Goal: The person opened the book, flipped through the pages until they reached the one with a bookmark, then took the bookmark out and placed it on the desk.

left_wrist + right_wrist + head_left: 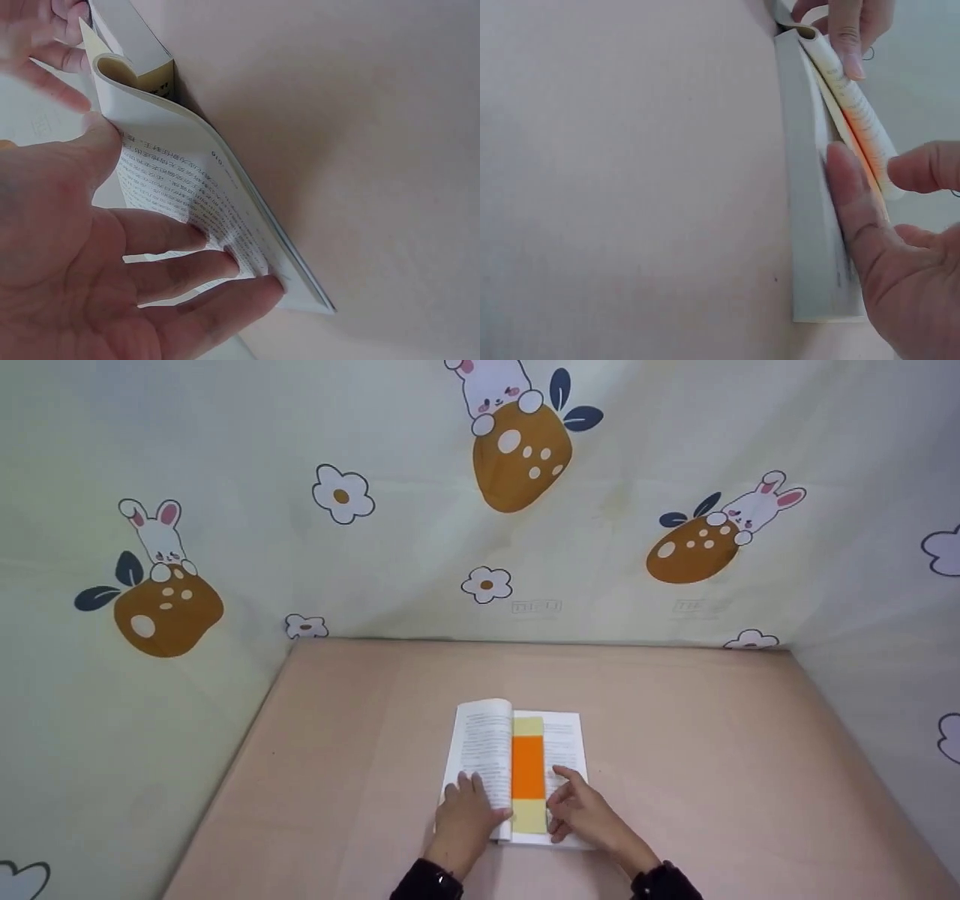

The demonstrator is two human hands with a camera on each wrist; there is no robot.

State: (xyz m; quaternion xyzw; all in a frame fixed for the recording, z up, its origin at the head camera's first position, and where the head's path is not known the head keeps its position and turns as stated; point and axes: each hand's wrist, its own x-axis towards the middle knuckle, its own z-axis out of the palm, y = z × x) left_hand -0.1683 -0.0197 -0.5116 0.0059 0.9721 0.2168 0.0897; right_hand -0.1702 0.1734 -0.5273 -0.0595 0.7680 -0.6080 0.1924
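An open book [487, 735] with printed pages lies on the table. Along its gutter, over the right page, runs a strip [528, 769], yellow at both ends and orange in the middle. My left hand [465, 817] presses on the left pages with extended fingers, its thumb on the curved fold beside the strip. In the left wrist view these pages [165, 150] bulge up near the spine. My right hand [589, 814] is over the right page, fingers slightly bent beside the strip's right edge. The right wrist view shows its thumb [915, 169] and forefinger apart, with nothing gripped between them.
A pinkish-beige cover spreads over the table [360, 750] around the book. Pale cloth walls [405, 562] printed with rabbits, brown fruit and flowers stand behind and at both sides.
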